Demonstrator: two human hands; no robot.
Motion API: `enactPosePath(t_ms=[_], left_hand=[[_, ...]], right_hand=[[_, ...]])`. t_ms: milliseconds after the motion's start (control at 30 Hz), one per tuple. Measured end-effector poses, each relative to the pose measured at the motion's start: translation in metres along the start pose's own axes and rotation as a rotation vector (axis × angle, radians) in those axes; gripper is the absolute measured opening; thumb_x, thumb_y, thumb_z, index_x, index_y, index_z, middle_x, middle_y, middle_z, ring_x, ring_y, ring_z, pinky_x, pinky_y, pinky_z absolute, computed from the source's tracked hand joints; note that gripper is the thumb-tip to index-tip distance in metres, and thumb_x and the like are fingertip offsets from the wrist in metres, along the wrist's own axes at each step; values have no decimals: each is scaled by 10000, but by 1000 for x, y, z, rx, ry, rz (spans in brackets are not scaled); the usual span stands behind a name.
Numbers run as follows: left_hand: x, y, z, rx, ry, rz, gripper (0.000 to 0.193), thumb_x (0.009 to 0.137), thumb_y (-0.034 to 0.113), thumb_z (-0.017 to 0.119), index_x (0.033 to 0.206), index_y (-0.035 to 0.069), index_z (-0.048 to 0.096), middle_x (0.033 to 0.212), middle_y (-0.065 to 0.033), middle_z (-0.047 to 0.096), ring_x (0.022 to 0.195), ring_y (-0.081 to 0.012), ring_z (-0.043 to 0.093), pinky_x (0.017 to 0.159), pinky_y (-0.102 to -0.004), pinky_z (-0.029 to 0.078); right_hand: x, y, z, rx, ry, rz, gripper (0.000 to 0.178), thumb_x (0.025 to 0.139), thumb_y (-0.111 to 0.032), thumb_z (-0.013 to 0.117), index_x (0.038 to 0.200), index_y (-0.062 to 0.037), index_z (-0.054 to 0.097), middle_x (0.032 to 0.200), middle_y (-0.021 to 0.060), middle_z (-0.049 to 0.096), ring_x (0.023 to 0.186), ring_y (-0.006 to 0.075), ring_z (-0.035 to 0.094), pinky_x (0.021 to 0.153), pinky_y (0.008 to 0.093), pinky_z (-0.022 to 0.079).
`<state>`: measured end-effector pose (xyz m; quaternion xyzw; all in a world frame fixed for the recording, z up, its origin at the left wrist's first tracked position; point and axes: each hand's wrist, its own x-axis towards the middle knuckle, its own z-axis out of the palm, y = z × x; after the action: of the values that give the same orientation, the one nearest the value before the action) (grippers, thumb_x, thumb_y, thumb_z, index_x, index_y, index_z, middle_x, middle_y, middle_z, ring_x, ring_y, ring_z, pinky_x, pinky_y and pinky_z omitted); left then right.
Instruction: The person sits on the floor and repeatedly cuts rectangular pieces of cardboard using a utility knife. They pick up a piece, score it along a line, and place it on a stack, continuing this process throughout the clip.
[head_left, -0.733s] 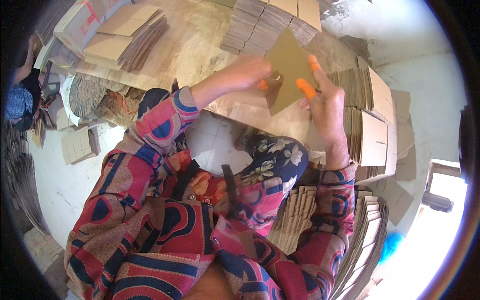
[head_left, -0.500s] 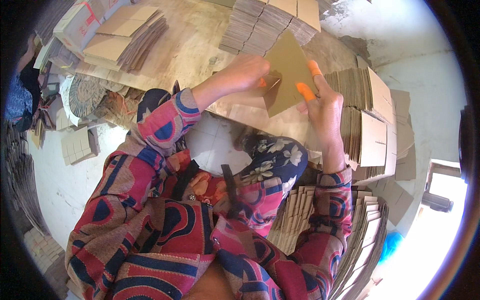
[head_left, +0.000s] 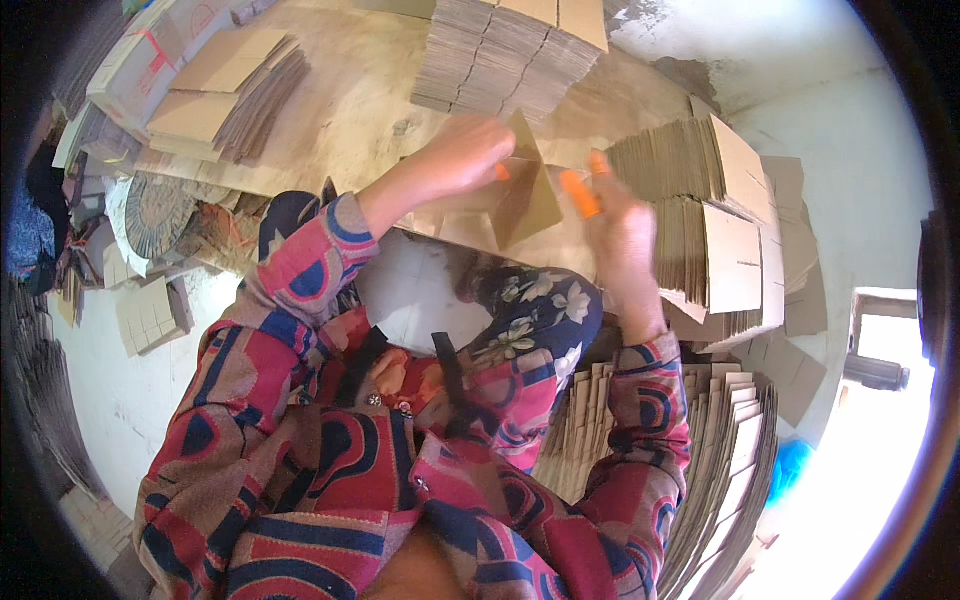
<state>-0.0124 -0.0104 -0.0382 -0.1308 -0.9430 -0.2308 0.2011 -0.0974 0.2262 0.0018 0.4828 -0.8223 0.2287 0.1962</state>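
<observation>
My left hand [head_left: 472, 152] is closed over the near edge of the wooden table, an orange finger cover showing at its fingertip. It grips a folded brown cardboard piece [head_left: 533, 195], whose panels stand up at an angle to the right of my fist. Just right of that cardboard is my right hand [head_left: 618, 225], slightly blurred, with orange covers on two fingers. Those fingers are spread and a gap separates them from the cardboard.
Slotted cardboard stacks stand at the table's back [head_left: 505, 55], left [head_left: 225, 85] and right [head_left: 690, 200]. A white box [head_left: 150, 65] is at the far left. More cardboard sheets [head_left: 735, 470] stand upright beside my right forearm. Below the table edge are my knees.
My right hand has let go of the cardboard and drawn away from it. The cardboard's panel has swung narrower and lower, while my left hand keeps hold. The whole view has shifted slightly.
</observation>
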Motion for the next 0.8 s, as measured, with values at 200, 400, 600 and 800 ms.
enactPosePath(t_ms=[200,400,600,800], left_hand=[[-6,7,-12,135,-40,-53,193,709,64,627,851,94,500,793,-88,519,797,-330,528,648,-448,408],[-11,2,-19,81,-54,-66,303,710,229,740,885,72,550,820,-87,592,791,-335,577,626,-435,441],[-21,7,-34,112,-24,-206,479,726,294,749,1110,52,597,931,-148,654,870,-334,618,704,-394,499],[-45,13,-57,122,101,-304,487,765,338,731,1133,43,612,875,-189,644,814,-344,620,693,-393,492]], right_hand=[[33,86,-71,-705,9,345,669,822,-512,637,1279,-45,494,1269,179,523,1168,309,499,901,490,440],[37,173,-77,-635,-389,871,660,811,-570,611,1098,25,611,1154,249,603,1074,417,573,862,485,471],[29,172,-72,-684,-222,454,556,849,-504,601,761,42,655,825,279,633,776,450,619,701,511,478],[26,185,-83,-716,-218,349,369,839,-330,667,747,26,644,792,263,635,754,435,629,642,487,496]])
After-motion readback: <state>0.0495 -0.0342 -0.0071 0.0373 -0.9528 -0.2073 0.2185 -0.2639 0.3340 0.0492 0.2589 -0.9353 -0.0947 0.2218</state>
